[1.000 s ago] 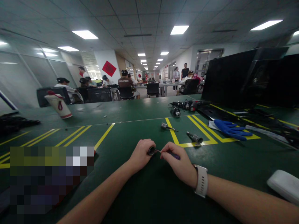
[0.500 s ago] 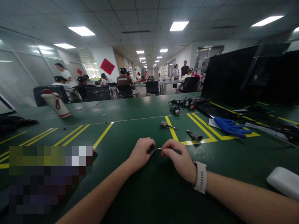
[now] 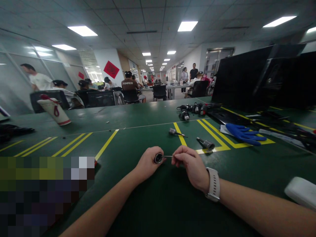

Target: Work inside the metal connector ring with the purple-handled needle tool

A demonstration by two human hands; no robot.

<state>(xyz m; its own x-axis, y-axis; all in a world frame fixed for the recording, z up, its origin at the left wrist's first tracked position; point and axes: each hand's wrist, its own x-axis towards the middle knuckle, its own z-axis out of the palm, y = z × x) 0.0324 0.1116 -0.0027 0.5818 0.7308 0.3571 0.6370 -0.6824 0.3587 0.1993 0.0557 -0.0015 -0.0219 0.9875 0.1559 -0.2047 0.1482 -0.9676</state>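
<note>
My left hand (image 3: pixel 148 163) is closed around a socket-like metal cylinder (image 3: pixel 158 158), its dark hollow end facing me. In a pinch, my right hand (image 3: pixel 189 164) holds a thin-shafted tool (image 3: pixel 168 156). The bare shaft runs left to the rim of the cylinder; whether its tip is inside I cannot tell. The tool's handle is hidden by my right hand. Beyond my hands lie two loose metal sockets with thin shanks, a smaller socket (image 3: pixel 172 131) and a larger socket (image 3: pixel 208 144).
A green table (image 3: pixel 138 210) with yellow tape lines spreads beneath. Right of the sockets lies a blue glove (image 3: pixel 243 133), with a power tool (image 3: pixel 184 115) and cables behind. A large black monitor (image 3: pixel 243 77) stands at right. A tilted cup (image 3: pixel 55 112) is far left. People sit and stand beyond.
My right hand has shifted slightly right, away from the cylinder, and more of the shaft shows. The view has turned a little. A standing person at the back has moved left.
</note>
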